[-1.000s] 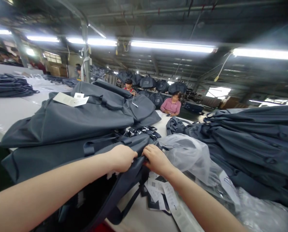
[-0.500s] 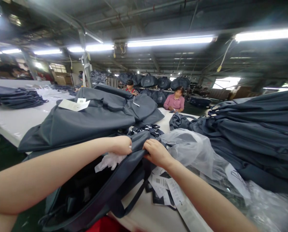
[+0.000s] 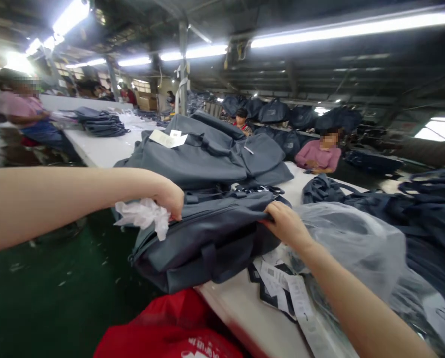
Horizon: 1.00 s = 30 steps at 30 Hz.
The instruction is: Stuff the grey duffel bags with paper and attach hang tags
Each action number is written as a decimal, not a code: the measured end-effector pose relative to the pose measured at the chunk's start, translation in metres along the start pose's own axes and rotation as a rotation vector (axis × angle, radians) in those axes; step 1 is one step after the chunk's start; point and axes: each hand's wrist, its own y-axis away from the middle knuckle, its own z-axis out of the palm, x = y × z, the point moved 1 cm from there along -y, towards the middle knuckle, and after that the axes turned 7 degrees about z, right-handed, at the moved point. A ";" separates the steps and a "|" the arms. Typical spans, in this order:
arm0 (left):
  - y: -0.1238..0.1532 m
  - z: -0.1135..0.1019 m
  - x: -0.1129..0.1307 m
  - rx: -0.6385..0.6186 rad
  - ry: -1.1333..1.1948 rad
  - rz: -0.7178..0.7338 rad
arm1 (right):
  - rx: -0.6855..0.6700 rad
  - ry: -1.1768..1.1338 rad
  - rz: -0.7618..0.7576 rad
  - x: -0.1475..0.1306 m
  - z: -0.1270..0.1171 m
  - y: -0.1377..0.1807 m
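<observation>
A dark blue-grey duffel bag (image 3: 226, 238) lies at the table's edge in front of me, its long zip (image 3: 203, 215) facing up. My left hand (image 3: 170, 196) is closed at the zip line towards the bag's left end; its fingertips and any zip pull in them are hidden. Crumpled white tissue paper (image 3: 144, 216) sticks out from under that hand. With thumb and fingers, my right hand (image 3: 284, 221) grips the bag's top right corner. Between the hands the zip looks closed, while the left end seems to gape a little.
Behind the bag lie more duffel bags (image 3: 192, 164) with a paper tag (image 3: 168, 139) on top. Clear plastic bags (image 3: 357, 238) and printed labels (image 3: 278, 281) cover the right side. Across the table (image 3: 241, 308) sits a person in pink (image 3: 319, 155). Red cloth (image 3: 170, 328) hangs below.
My left hand has moved left along the zip with the tissue paper, and the bag's wide opening has closed up. My right hand still grips the right end. The view has swung left.
</observation>
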 end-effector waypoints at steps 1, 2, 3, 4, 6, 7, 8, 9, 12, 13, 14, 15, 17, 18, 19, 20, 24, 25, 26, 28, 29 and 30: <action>0.018 0.014 -0.020 -0.029 0.029 -0.053 | 0.011 0.013 -0.010 0.003 0.002 -0.001; 0.035 0.030 -0.038 -0.034 0.057 -0.102 | 0.024 0.026 -0.021 0.007 0.004 -0.002; 0.049 0.049 -0.054 -0.029 0.086 -0.149 | 0.038 0.035 -0.034 0.010 0.007 -0.003; 0.061 0.070 -0.067 -0.017 0.115 -0.194 | 0.054 0.040 -0.049 0.013 0.010 -0.005; 0.077 0.111 -0.087 0.031 0.172 -0.261 | 0.073 0.039 -0.087 0.018 0.016 -0.009; 0.082 0.129 -0.093 0.068 0.197 -0.278 | 0.073 0.038 -0.104 0.019 0.018 -0.011; 0.087 0.145 -0.097 0.108 0.214 -0.289 | 0.070 0.037 -0.116 0.020 0.020 -0.014; 0.093 0.158 -0.099 0.167 0.229 -0.302 | 0.067 0.037 -0.118 0.018 0.020 -0.016; 0.117 0.186 -0.088 0.446 0.332 -0.338 | 0.115 0.002 -0.068 -0.004 0.007 -0.014; 0.126 0.193 -0.078 0.560 0.395 -0.338 | 0.144 -0.044 -0.047 -0.019 -0.001 -0.009; 0.134 0.201 -0.066 0.640 0.469 -0.318 | 0.166 -0.115 -0.033 -0.039 -0.010 -0.001; 0.140 0.209 -0.051 0.708 0.525 -0.281 | 0.164 -0.214 -0.029 -0.062 -0.020 0.010; 0.142 0.221 -0.021 0.938 0.526 -0.186 | 0.043 -0.478 -0.092 -0.116 -0.034 0.034; 0.139 0.225 -0.006 1.048 0.492 -0.113 | -0.122 -0.616 -0.142 -0.145 -0.035 0.046; 0.133 0.228 0.007 1.145 0.458 -0.020 | -0.320 -0.729 -0.178 -0.172 -0.032 0.057; 0.125 0.229 0.019 1.220 0.431 0.082 | -0.471 -0.826 -0.178 -0.196 -0.025 0.065; 0.081 0.217 0.052 1.359 0.315 0.440 | -0.650 -1.228 0.004 -0.241 0.022 0.086; 0.070 0.213 0.059 1.330 0.267 0.512 | -0.615 -1.317 0.092 -0.241 0.033 0.091; 0.059 0.210 0.065 1.278 0.213 0.573 | -0.570 -1.403 0.203 -0.238 0.041 0.095; 0.043 0.208 0.075 1.168 0.110 0.668 | -0.482 -1.568 0.451 -0.228 0.051 0.106; 0.036 0.209 0.079 1.140 0.066 0.709 | -0.449 -1.653 0.546 -0.223 0.054 0.112; 0.031 0.212 0.082 1.134 0.031 0.751 | -0.425 -1.737 0.611 -0.218 0.057 0.118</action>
